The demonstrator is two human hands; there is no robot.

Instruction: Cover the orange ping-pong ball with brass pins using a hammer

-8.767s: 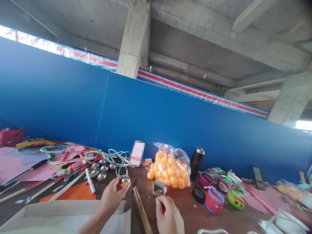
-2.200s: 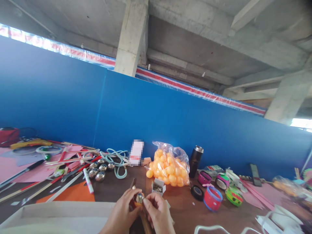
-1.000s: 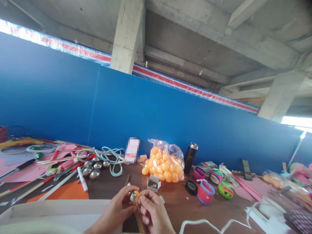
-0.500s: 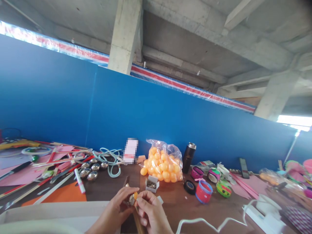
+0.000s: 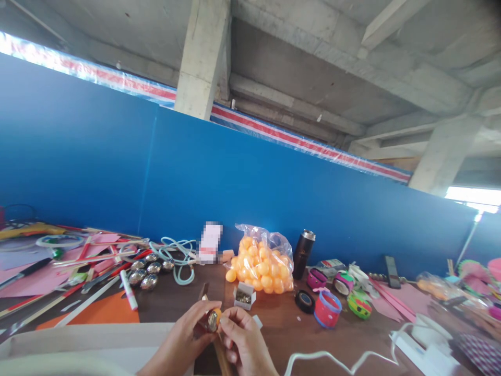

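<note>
My left hand (image 5: 187, 330) is closed around a small orange ball (image 5: 214, 318) whose visible side is partly covered with shiny metal studs. My right hand (image 5: 246, 334) touches the ball's right side, thumb and forefinger pinched together. Whatever sits between those fingertips is too small to make out. Just beyond the hands is a small open white box (image 5: 245, 296) with many little metal pieces inside. Beneath the hands lies a long wooden handle (image 5: 222, 357), its far end partly hidden.
Behind the box stands a clear bag of orange balls (image 5: 262, 266), with a black flask (image 5: 304, 254) beside it. Several silver balls (image 5: 148, 282) and a marker (image 5: 129, 290) lie left. Black tape (image 5: 304, 301), a red-and-blue cup (image 5: 327, 309) and a white cable (image 5: 324, 355) are right.
The ball has turned slightly in my left hand, and more of its studded side faces the camera. Both hands stay in nearly the same place.
</note>
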